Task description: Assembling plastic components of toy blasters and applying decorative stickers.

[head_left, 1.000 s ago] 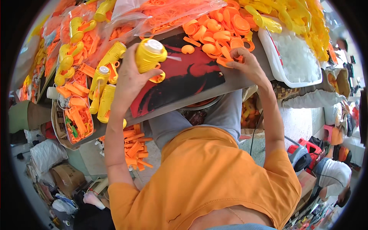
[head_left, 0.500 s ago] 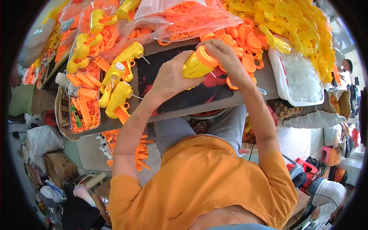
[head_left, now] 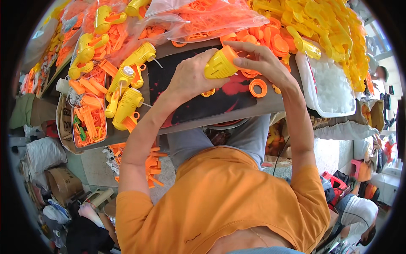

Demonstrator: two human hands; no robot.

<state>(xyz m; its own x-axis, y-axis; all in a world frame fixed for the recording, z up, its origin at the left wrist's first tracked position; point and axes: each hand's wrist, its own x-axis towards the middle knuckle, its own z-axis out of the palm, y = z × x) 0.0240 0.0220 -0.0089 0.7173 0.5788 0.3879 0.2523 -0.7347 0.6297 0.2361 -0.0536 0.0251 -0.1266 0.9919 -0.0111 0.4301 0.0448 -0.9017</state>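
My left hand (head_left: 190, 76) is wrapped round a yellow toy housing (head_left: 219, 65), shaped like a small drill or hair dryer, raised above a black mat with red patches (head_left: 169, 72). An orange ring (head_left: 230, 54) caps its wide end, turned to the upper right. My right hand (head_left: 268, 63) has its thumb and forefinger closed about that orange ring, the other fingers loosely bent. Just below my right hand, a loose orange ring (head_left: 258, 87) rests by the mat's right edge. The toy's underside and handle are mostly hidden by my left hand.
Several yellow toys with thin shafts (head_left: 129, 106) lie left of the mat, beside a bin of orange parts (head_left: 91, 122). Clear bags of orange pieces (head_left: 203, 21) stand behind. To the right are a white tub of translucent parts (head_left: 334, 84) and a heap of yellow housings (head_left: 321, 25).
The toy has tilted, its orange end swinging to the right. My right hand has slid from over the ring to its right side, and the loose ring by the mat shows more fully.
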